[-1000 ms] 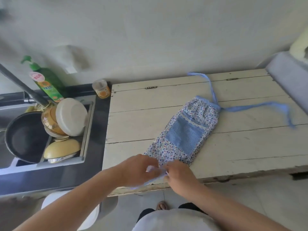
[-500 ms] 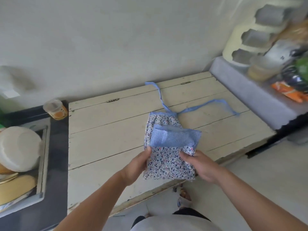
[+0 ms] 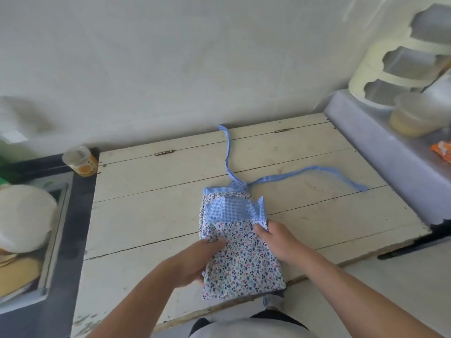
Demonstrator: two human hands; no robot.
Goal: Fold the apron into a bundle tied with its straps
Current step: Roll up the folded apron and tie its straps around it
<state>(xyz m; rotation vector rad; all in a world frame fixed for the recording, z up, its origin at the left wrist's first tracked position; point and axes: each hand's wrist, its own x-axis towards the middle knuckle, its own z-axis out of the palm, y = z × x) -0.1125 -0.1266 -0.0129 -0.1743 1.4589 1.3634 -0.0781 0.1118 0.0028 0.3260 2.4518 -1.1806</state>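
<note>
**Head view: folding the floral apron up toward its waistband**

Head camera looks down on the white floral cotton apron with blue gingham pocket and waistband (image 3: 240, 252), lying folded lengthwise on the pale painted plank tabletop (image 3: 151, 215), its near end overhanging the table's front edge. The left hand (image 3: 195, 262) pinches the apron's left edge, thumb on top. The right hand (image 3: 275, 236) is closed on the right edge just below the gingham pocket. The two blue gingham straps (image 3: 292, 178) trail free from the waistband, one toward the wall, one toward the right.

To do this step well, I judge both hands should keep the side edges level and even, carry the near end up so the layers stack squarely, then press the crease flat. The straps ought to stay clear of the fold, since they are needed for tying.

The boards are worn, with open seams that could snag fabric. A small orange-printed lidded jar (image 3: 80, 161) stands at the table's far left corner; a grey covered shelf (image 3: 380, 152) adjoins on the right.
</note>
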